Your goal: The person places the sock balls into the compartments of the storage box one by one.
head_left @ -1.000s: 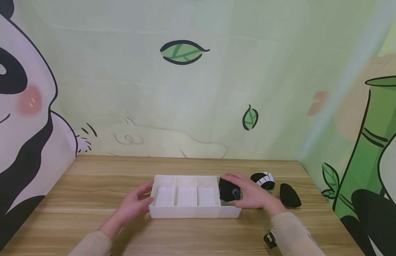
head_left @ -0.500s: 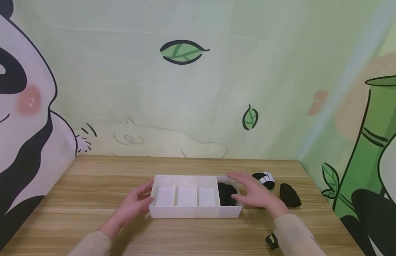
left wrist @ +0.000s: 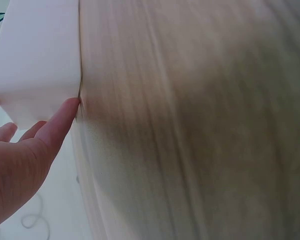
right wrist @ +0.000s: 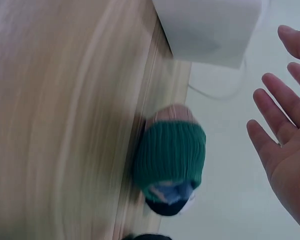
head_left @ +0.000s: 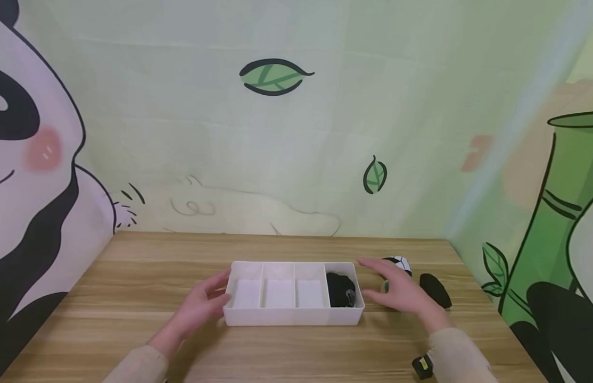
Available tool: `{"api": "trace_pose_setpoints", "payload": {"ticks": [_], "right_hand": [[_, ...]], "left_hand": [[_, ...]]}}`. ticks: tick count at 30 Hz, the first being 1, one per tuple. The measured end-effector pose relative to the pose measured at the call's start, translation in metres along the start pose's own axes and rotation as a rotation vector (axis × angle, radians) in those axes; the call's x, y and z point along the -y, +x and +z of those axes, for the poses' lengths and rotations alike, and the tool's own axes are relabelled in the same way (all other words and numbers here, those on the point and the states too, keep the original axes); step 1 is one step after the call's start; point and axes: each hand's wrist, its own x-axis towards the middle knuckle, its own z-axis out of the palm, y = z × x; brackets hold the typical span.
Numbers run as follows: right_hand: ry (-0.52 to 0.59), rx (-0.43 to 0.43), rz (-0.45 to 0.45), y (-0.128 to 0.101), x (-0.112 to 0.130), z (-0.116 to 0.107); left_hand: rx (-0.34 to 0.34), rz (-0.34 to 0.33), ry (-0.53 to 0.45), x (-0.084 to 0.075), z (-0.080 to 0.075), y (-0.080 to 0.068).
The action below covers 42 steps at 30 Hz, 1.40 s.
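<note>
Setting: wooden table [head_left: 133, 287] against a pale green wall with painted pandas, leaves and bamboo.
Left hand: the left hand [head_left: 200, 306] lies with fingers straight and relaxed, holding nothing; its fingertips touch the left end wall of the white tray [head_left: 291, 318]. The left wrist view shows a fingertip [left wrist: 70, 107] pressed at the tray's lower corner [left wrist: 40, 60], right where it meets the table [left wrist: 200, 125].
Right hand: the right hand [head_left: 397, 290] hovers flat and spread, palm down, holding nothing, just right of the tray and apart from it. In the right wrist view the fingers [right wrist: 275, 115] are splayed wide above a rolled sock.
Tray: long and white, divided into four compartments in a row, standing near the middle of the table.
Black sock: a balled black sock [head_left: 342, 290] lies in the rightmost compartment; the other three show only white floor.
Rolled sock: a rolled sock with a green ribbed cuff [right wrist: 171, 157] lies on the table under the right hand, near the tray's right end [right wrist: 205, 30]; from the head view only a black-and-white part [head_left: 398, 261] shows past the fingers.
Further out: another black sock [head_left: 435, 291] lies on the table right of the hand, well apart from the tray.
</note>
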Motion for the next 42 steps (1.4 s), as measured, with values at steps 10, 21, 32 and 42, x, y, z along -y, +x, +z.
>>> {"api": "trace_pose_setpoints", "payload": {"ticks": [10, 21, 32, 42], "right_hand": [[-0.006, -0.032, 0.043, -0.018, -0.011, -0.011], [0.021, -0.115, 0.089, -0.044, -0.029, -0.026], [0.012, -0.185, 0.115, -0.067, -0.051, -0.041], [0.035, -0.128, 0.198, -0.074, -0.07, -0.053]], "left_hand": [[0.003, 0.0, -0.01, -0.002, -0.001, -0.001], [0.013, 0.012, -0.013, -0.002, -0.001, -0.002], [-0.01, -0.015, 0.008, -0.002, -0.001, 0.0], [-0.013, -0.023, 0.007, -0.002, 0.0, -0.001]]}}
